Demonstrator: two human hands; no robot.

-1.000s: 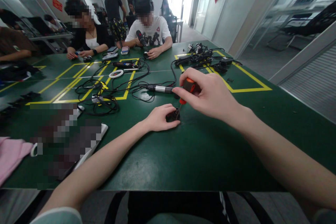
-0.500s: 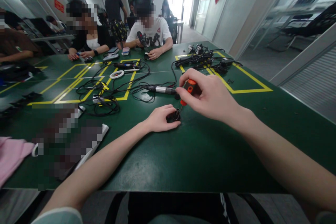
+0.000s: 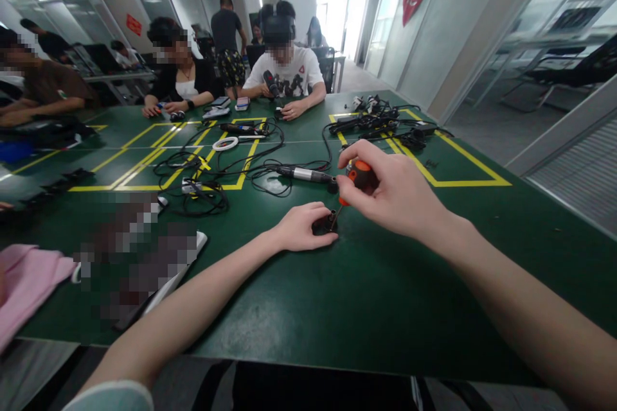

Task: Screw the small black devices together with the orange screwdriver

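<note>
Between the two grips, low on the matte dark green tabletop (image 3: 337,308), sits one small black part (image 3: 322,227), squat and roughly round, with a short tube-like socket rising from its top. The left hand (image 3: 301,231) curls around it, thumb and fingertips pinching its sides and pressing it down, so this grip is closed on the part. The right hand (image 3: 398,196) is clenched around the one screwdriver (image 3: 360,174), whose stubby handle is glossy orange plastic with black patches. Its thin dark metal shaft slants down and leftward out of the grip, and its tip reaches the part's socket. Just beyond the right grip lies a single slim cylindrical tool (image 3: 308,174), smooth silver metal in the middle with black ends and a black cord trailing from it. Farther out from the left grip, loose black cables (image 3: 193,167) tangle in loops over yellow tape lines (image 3: 472,184) that mark rectangles on the tabletop, and one flat white ring (image 3: 225,143) lies among them. Well beyond the right grip is a heap of black plugs and cords (image 3: 380,122). Far to the left of the left grip, at the near edge, lies one soft pink cloth (image 3: 29,279). Two people sit at the far edge: one person in a white printed shirt (image 3: 289,74) and one person in black (image 3: 168,80).
</note>
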